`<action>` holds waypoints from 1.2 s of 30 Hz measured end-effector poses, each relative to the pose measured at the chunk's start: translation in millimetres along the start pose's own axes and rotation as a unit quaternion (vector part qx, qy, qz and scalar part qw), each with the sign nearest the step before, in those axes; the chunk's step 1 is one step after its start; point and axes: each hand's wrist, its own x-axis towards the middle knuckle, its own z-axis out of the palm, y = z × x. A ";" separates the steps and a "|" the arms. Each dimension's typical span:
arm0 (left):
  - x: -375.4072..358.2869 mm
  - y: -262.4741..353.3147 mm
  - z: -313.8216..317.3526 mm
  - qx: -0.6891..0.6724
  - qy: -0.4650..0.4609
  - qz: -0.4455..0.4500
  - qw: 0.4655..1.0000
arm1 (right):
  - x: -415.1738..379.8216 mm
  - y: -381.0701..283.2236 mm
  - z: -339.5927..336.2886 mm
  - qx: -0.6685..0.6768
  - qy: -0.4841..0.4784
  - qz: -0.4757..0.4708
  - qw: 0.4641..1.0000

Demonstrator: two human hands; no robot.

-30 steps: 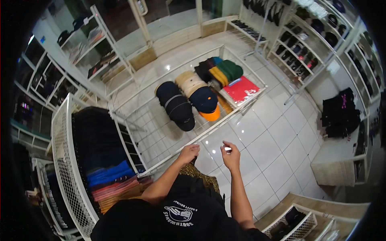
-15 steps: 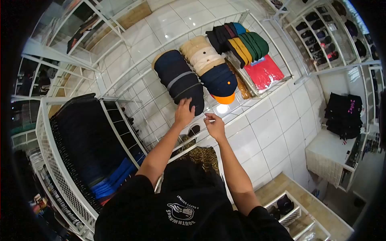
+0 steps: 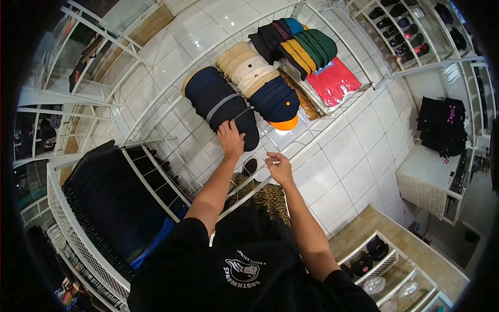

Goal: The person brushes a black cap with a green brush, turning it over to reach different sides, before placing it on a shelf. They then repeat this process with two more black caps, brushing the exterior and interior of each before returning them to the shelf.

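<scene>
A row of dark caps (image 3: 210,99), nested one behind another with a grey one among them, lies on a white wire rack (image 3: 332,124). My left hand (image 3: 230,138) rests on the side of the black caps at the near end, its fingers somewhat spread and touching the fabric. Just right of that row, my right hand (image 3: 279,167) hovers by the rack's front rail, fingers curled in with thumb and forefinger close together; whatever is between them is too small to make out. Beside the dark row sits a second row with cream caps (image 3: 248,66) and navy caps (image 3: 278,101), one with an orange brim.
Farther right on the rack are green caps (image 3: 316,48), yellow caps (image 3: 297,56) and a red garment in plastic (image 3: 335,83). A rack of dark clothes (image 3: 112,203) stands at left. Folded black clothes (image 3: 442,125) lie on a white cabinet at right.
The view has shifted, so the rack and caps appear slightly farther left and higher. My left hand has slid a little along the dark caps; my right hand has stayed close to the front rail.
</scene>
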 end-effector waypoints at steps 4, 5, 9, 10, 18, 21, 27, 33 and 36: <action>-0.1 0.8 -3.3 0.002 -0.013 0.024 1.000 | -5.1 1.6 -3.3 0.004 -0.014 0.019 1.000; -0.3 2.4 -4.4 0.003 -0.012 0.026 1.000 | -6.3 2.6 -2.6 0.016 -0.008 0.022 1.000; -12.6 9.5 -7.4 -0.102 -0.083 0.006 0.991 | -11.4 10.9 -2.5 0.043 -0.002 0.034 0.999; -17.8 10.6 -6.7 -0.131 -0.114 -0.006 0.985 | -12.3 14.1 -3.5 0.045 0.002 0.035 0.998; -35.9 0.5 -5.5 -0.176 -0.242 -0.021 0.954 | -29.9 30.0 -16.3 0.106 0.003 0.053 0.993; -48.3 10.8 -18.0 -0.222 -0.270 0.005 0.937 | -39.1 27.8 -24.2 0.197 -0.001 0.109 0.974; -91.3 106.4 -134.5 -0.792 -0.322 -0.224 0.468 | -69.0 16.8 -69.1 0.432 0.115 0.141 0.883; -162.4 177.0 -146.8 -0.720 -0.538 -0.106 0.426 | -151.7 15.9 -171.8 0.652 0.244 -0.035 0.717; -176.2 194.1 -145.3 -0.616 -0.691 0.047 0.376 | -221.4 42.3 -223.9 0.623 0.322 -0.090 0.707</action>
